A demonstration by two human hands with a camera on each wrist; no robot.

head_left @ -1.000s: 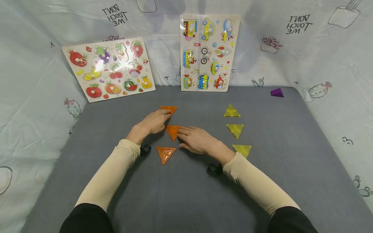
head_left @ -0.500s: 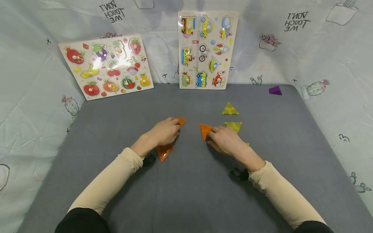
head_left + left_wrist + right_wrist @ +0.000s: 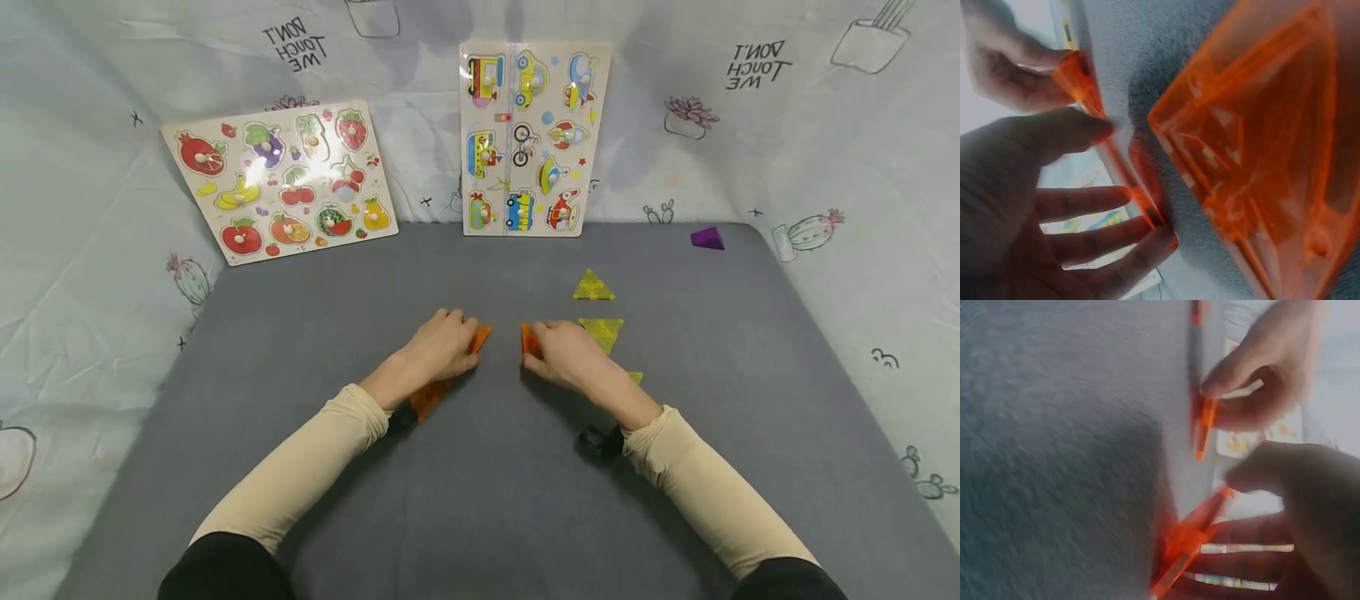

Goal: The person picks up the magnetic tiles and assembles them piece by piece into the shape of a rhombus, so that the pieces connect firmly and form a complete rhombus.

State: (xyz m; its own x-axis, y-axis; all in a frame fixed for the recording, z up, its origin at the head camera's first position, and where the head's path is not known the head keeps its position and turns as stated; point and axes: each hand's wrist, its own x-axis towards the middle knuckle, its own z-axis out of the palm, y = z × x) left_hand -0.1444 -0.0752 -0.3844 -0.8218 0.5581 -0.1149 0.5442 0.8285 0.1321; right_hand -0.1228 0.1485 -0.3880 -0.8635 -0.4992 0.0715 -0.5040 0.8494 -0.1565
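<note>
My left hand (image 3: 441, 343) pinches an orange see-through triangular tile (image 3: 482, 337) between thumb and fingertips, near the middle of the table. Facing it across a small gap, my right hand (image 3: 572, 354) grips a second orange triangular tile (image 3: 529, 340) the same way. In the right wrist view this second tile (image 3: 1188, 544) stands tilted under thumb and fingers, its lower edge close over the cloth. A third orange triangular tile (image 3: 430, 403) lies below my left wrist, partly hidden by it; the left wrist view shows this tile (image 3: 1254, 181) large, with a faceted pattern.
To the right are yellow triangular tiles: one at the back (image 3: 594, 287), one in the middle (image 3: 603, 333), and one mostly behind my right wrist (image 3: 636, 377). A purple block (image 3: 707, 239) lies far right. A fruit puzzle board (image 3: 255, 200) and a vehicle puzzle board (image 3: 551, 217) lean at the back.
Both hands have moved right, each bringing an orange tile from the left column; the left hand has also come nearer. Lately the two tiles have drawn closer together. The third orange tile stays put.
</note>
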